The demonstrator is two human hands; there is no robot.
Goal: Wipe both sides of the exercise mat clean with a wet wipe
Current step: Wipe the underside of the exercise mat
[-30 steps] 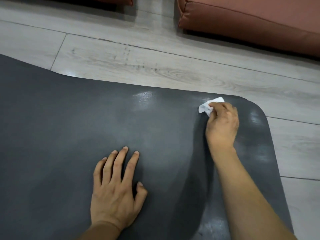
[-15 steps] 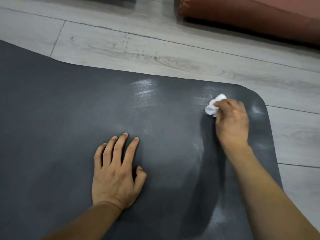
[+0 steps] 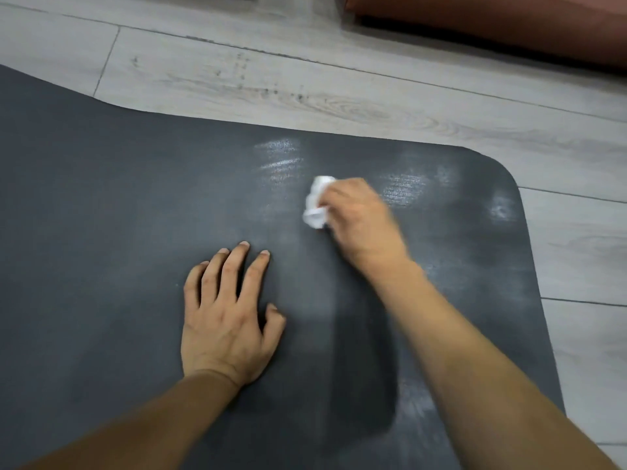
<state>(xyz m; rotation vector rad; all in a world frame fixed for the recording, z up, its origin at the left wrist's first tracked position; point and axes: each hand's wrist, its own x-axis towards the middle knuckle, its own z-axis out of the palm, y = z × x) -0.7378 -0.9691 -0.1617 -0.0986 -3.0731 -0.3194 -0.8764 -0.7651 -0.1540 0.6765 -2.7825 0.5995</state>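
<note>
We see a dark grey exercise mat (image 3: 112,232) lying flat on a pale wood-grain floor (image 3: 305,93), its rounded corner at the far right. Our right hand (image 3: 361,222) is on the mat a little in from that corner, fingers curled round a crumpled white wet wipe (image 3: 317,203) that sticks out on the side away from the corner and is pressed against the mat's surface; the hand is blurred. Our left hand (image 3: 227,317) lies palm down on the mat, nearer to us than the wipe and further from the corner, with fingers straight and slightly spread and holding nothing. Pale wet streaks (image 3: 280,161) shine on the mat beyond the wipe and between the wipe and the corner. Past the mat's far edge, across a strip of floor, sits a rust-red cushion (image 3: 509,25).
</note>
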